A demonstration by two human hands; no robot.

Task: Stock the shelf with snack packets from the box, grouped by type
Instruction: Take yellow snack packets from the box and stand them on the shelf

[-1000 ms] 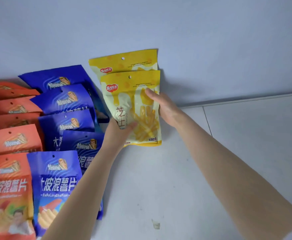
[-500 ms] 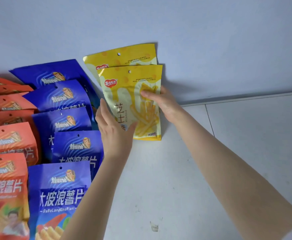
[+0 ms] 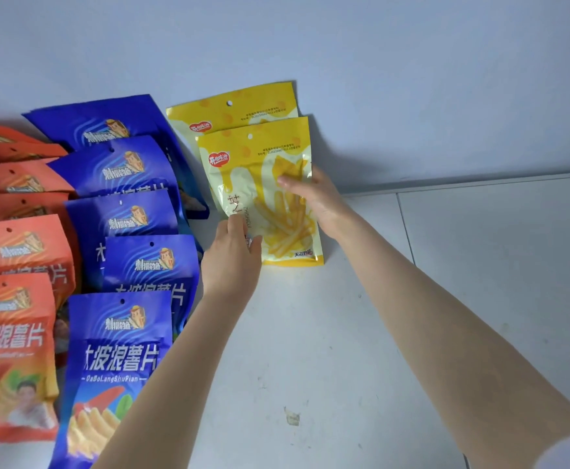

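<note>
A yellow cheese-stick packet (image 3: 259, 184) stands on the white shelf (image 3: 310, 333), leaning on a second yellow packet (image 3: 232, 110) that rests against the back wall. My right hand (image 3: 317, 198) holds the front packet at its right edge, with the thumb on the front and the fingers behind. Over its lower left corner lies my left hand (image 3: 232, 255), fingers resting on the packet's face. Left of the yellow packets runs a row of blue crisp packets (image 3: 124, 211), and further left a row of orange ones (image 3: 16, 252). No box is in view.
The pale back wall (image 3: 378, 79) closes off the shelf behind the packets. To the right, a seam (image 3: 405, 228) splits the shelf surface into panels. A small scrap (image 3: 292, 418) lies on the shelf in front.
The front yellow packet has been shifted slightly and set more upright against the rear one. My left hand moved from its left edge onto the lower left corner. The view dropped a little.
</note>
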